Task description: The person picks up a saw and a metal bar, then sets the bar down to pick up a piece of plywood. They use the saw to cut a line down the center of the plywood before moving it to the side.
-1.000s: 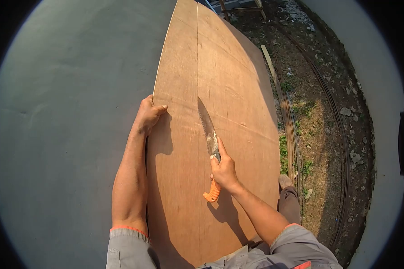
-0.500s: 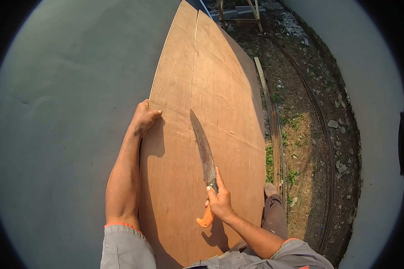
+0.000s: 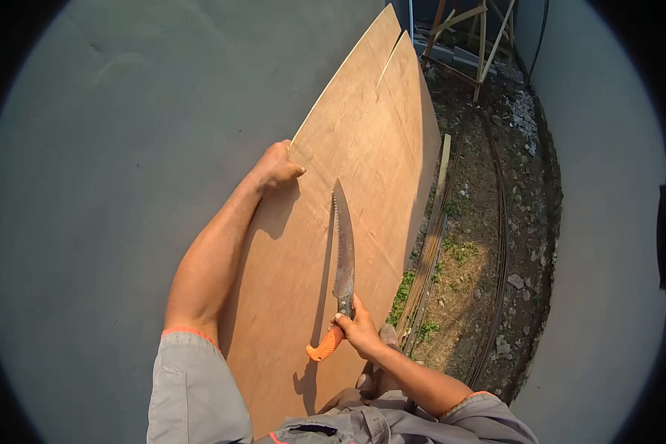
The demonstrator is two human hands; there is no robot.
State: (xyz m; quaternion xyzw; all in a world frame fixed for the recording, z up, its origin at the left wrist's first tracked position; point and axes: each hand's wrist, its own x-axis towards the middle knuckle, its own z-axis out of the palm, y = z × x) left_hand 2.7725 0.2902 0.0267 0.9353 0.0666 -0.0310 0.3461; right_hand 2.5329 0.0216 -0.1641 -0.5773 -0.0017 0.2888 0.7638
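Observation:
A large plywood sheet (image 3: 296,274) stretches away from my body, with a narrow cut running in from its far end. My left hand (image 3: 280,166) grips the sheet's left edge, thumb on the upper face and the other fingers hidden behind it. In my right hand (image 3: 357,327) is a curved hand saw (image 3: 343,244) with an orange handle, its rusty toothed blade pointing away from me. The blade is held above the plywood, apart from the cut, and throws a shadow on the face.
A grey wall (image 3: 111,177) runs along the left and a pale wall (image 3: 607,244) along the right. Long thin rods (image 3: 500,222) and wood strips (image 3: 429,259) lie on the rubble-strewn ground. A wooden frame (image 3: 481,52) stands at the far end.
The plywood's far end now appears further right and tilted, and the cut there shows a wider gap. The saw blade has come away from the cut line and points more upright.

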